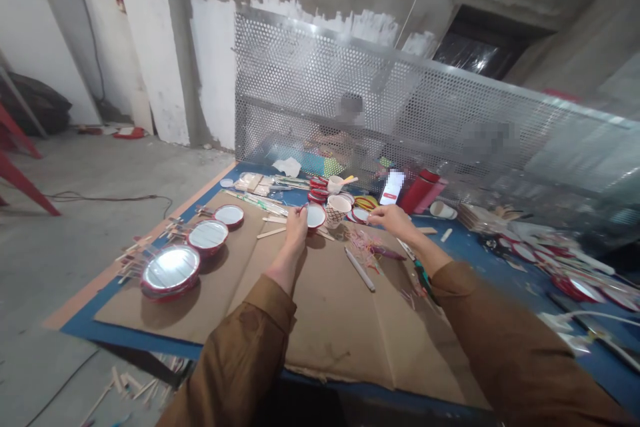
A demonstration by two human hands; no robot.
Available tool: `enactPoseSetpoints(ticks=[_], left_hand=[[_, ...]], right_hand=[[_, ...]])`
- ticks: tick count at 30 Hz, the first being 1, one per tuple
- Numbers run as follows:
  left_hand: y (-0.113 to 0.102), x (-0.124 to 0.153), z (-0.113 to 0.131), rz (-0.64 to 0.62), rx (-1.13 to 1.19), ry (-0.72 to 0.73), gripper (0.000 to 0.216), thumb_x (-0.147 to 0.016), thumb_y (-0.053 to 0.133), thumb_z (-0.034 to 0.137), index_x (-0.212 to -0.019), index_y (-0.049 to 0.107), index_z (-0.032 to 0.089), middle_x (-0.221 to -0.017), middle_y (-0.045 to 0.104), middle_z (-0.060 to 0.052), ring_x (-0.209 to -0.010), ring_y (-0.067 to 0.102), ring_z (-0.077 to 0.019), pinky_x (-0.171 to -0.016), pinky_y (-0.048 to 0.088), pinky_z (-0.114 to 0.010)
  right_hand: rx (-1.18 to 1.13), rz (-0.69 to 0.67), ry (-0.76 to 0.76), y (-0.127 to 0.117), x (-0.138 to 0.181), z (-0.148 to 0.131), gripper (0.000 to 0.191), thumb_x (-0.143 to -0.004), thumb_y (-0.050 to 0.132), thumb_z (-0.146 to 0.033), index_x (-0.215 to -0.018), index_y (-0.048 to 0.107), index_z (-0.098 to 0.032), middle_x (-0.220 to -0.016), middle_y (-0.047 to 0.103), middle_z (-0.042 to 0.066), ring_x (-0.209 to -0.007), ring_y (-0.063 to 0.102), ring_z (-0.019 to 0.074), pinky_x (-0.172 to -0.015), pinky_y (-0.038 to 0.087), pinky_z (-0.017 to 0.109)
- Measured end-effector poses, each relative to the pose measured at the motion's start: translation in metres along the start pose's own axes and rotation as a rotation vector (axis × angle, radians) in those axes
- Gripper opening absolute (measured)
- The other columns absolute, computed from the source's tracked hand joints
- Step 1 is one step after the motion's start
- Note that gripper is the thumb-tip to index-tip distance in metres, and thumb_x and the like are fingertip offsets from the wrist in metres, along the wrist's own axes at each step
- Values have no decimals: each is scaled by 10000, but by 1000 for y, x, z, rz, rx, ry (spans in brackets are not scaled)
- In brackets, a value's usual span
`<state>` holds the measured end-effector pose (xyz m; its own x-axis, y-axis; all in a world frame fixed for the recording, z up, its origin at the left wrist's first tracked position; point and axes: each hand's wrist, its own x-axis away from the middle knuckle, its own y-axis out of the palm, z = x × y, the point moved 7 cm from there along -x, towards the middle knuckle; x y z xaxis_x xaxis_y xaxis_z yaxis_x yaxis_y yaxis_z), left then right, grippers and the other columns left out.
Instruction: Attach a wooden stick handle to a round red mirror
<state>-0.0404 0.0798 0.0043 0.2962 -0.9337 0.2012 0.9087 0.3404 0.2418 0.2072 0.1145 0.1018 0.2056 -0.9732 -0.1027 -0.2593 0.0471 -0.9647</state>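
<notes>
My left hand [297, 225] is stretched far out over the brown cardboard sheet [320, 320] and grips the rim of a small red-rimmed round mirror [316, 216]. My right hand [393, 217] reaches out beside it, fingers pinched close to another small red-rimmed mirror [360, 214]; what they hold is too small to make out. A patterned paper cup [339, 209] stands between the two hands. Both sleeves are brown.
Three larger red-rimmed mirrors [171, 271] lie in a row on the left of the cardboard, with wooden sticks beside them. A grey stick [359, 269] lies mid-sheet. Red cylinders [423, 191], a phone [392, 187] and a perforated metal screen [400, 120] stand behind; a person sits beyond it.
</notes>
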Motion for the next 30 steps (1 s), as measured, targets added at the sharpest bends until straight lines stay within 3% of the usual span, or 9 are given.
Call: enactPoseSetpoints(ticks=[6, 9, 12, 16, 18, 21, 24, 27, 30], left_hand=[[1, 2, 2, -8, -5, -8, 177, -976, 433, 240, -1077, 552, 156, -590, 561, 28, -393, 554, -139, -394, 426, -226], [0, 2, 3, -2, -14, -10, 173, -972, 443, 246, -1071, 555, 159, -592, 568, 25, -390, 548, -135, -397, 428, -224], [0, 0, 1, -6, -23, -14, 185, -971, 442, 246, -1091, 551, 158, -585, 569, 24, -387, 548, -137, -394, 426, -222], [1, -1, 0, -20, -23, -1, 191, -974, 432, 238, -1106, 541, 156, -590, 565, 27, -392, 552, -139, -382, 417, -220], [1, 0, 1, -15, -28, -4, 186, -975, 431, 237, -1100, 542, 156, -601, 563, 27, -391, 551, -138, -383, 419, -225], [1, 1, 0, -10, -28, -19, 186, -975, 443, 244, -1106, 545, 161, -624, 580, 20, -395, 556, -136, -400, 427, -228], [2, 2, 0, -11, -21, -21, 195, -975, 460, 260, -1121, 548, 166, -658, 604, 7, -402, 561, -131, -412, 427, -226], [2, 1, -1, -12, -26, -8, 192, -978, 452, 254, -1112, 552, 159, -673, 598, 7, -405, 563, -127, -410, 423, -224], [1, -2, -1, -3, -29, 4, 194, -981, 442, 250, -1106, 551, 148, -664, 579, 17, -406, 561, -125, -404, 420, -221]], right_hand=[[-74, 228, -42, -26, -17, -42, 342, -866, 525, -335, -973, 789, -145, -929, 783, 82, -828, 680, 207, -702, 463, 262], [17, 202, -71, -14, -29, -67, 294, -880, 543, -299, -964, 796, -175, -947, 788, 76, -859, 693, 207, -728, 457, 260], [73, 135, -77, -3, -38, -77, 226, -809, 663, -294, -971, 800, -216, -911, 788, 57, -862, 697, 223, -715, 441, 260], [144, 169, -19, -15, -34, -58, 333, -923, 489, -267, -1108, 755, -189, -1131, 751, 94, -1017, 667, 234, -785, 433, 277], [183, 125, 29, -15, -25, -39, 345, -936, 452, -273, -1022, 766, -162, -1060, 758, 114, -956, 672, 241, -733, 429, 284], [227, -68, 47, 7, -6, -15, 193, -826, 644, -326, -834, 772, -182, -871, 764, 86, -789, 674, 225, -629, 402, 267], [253, -197, 31, 36, 10, -3, 295, -691, 789, -378, -917, 769, -190, -904, 764, 99, -809, 676, 253, -615, 390, 269], [237, -250, -7, 55, 15, -4, 354, -701, 781, -364, -1017, 756, -208, -948, 763, 92, -858, 677, 244, -645, 392, 260], [179, -266, -50, 62, 12, -5, 188, -780, 699, -316, -909, 769, -199, -867, 759, 56, -819, 670, 195, -654, 393, 239]])
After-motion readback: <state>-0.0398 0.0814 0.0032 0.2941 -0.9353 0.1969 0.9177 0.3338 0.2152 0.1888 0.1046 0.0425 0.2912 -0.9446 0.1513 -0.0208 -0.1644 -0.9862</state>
